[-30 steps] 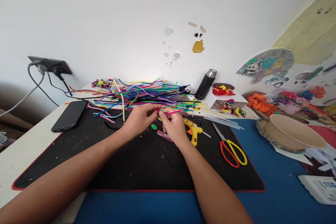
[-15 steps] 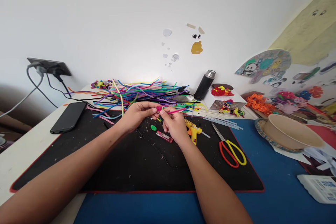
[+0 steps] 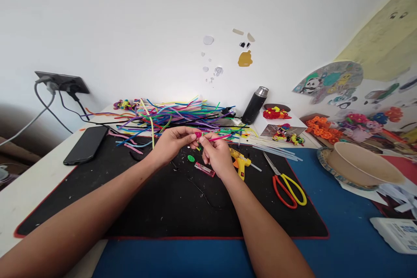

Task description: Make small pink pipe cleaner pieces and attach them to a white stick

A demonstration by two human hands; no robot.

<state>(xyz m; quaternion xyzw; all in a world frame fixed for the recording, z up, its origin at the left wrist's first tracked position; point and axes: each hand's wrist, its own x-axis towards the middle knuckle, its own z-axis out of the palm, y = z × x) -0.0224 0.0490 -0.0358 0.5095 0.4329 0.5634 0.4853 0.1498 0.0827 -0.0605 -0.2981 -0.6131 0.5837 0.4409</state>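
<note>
Both my hands meet above the far half of a black mat. My left hand pinches the curled end of a pink pipe cleaner, and my right hand pinches the same pipe cleaner just to the right of it. Its straight part sticks out to the right. Under the hands lie a green round piece and a small red lighter. A yellow glue gun lies right beside my right hand.
A heap of coloured pipe cleaners lies at the back. A black phone is at the left, red-and-yellow scissors at the right, a dark flask behind. A paper bowl and pipe-cleaner figures crowd the right side.
The fingers have shifted slightly on the pink pipe cleaner, and a curled pink end now shows at my left fingertips. Both hands stay in the same spot.
</note>
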